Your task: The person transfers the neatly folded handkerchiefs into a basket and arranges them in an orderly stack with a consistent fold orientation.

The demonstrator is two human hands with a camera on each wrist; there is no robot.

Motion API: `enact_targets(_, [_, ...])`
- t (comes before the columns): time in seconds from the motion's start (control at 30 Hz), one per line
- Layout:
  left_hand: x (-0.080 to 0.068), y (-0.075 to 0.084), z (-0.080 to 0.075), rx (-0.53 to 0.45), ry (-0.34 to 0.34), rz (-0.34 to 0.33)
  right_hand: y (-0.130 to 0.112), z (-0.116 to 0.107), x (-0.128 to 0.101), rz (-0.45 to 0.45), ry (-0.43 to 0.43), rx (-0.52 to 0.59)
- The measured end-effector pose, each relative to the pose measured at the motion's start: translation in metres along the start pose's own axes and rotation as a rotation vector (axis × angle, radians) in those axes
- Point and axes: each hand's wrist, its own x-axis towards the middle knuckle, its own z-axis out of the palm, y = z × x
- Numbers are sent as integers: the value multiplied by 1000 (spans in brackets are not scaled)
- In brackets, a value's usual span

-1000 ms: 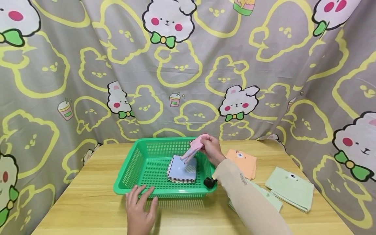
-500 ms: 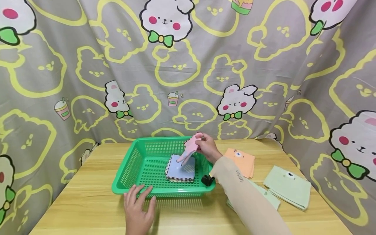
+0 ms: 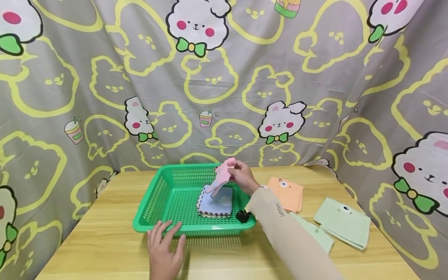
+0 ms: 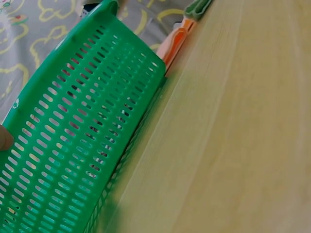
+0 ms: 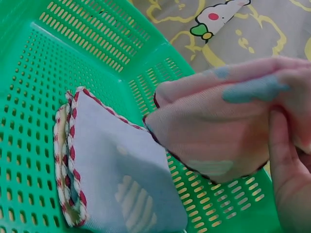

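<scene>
My right hand [image 3: 244,177] pinches a folded pink cloth [image 3: 224,172] with blue patches over the right half of a green plastic basket [image 3: 210,229]. In the right wrist view the thumb presses against this pink cloth [image 5: 204,131], whose dark-edged corner hangs close to a stack below. That stack, inside the basket, has a folded light-blue cloth [image 3: 217,199] on top, with checkered stitched edges. Relaxed fingers of my left hand [image 3: 166,251] rest at the basket's front rim. A single fingertip [image 4: 5,138] shows beside the slotted basket wall in the left wrist view.
Right of the basket on the wooden table [image 3: 101,241] lie a folded orange cloth [image 3: 289,194] and two folded green cloths, one farther right [image 3: 344,223], the other partly behind the right sleeve [image 3: 283,229]. A patterned grey curtain [image 3: 224,128] hangs behind the table.
My right hand has moved slightly left with the pink cloth, bringing it farther over the blue stack. The left hand stays at the basket's front rim.
</scene>
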Motion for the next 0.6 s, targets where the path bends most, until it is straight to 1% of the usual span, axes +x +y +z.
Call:
enact_targets(0.1, [-1,-1,0,4,8,1,3,2,-1,-20,-49,26])
enact_targets(0.23, [-2,0,1,4,6,0,5,1,-4,-35,-97,25])
enact_targets(0.47, [-3,-1,-1,0,3,-10,9,2,-2,-20,-205,-25])
enact_targets(0.6, [-1,-1,0,-3,1,-13,7,2,-1,15,-286,-75])
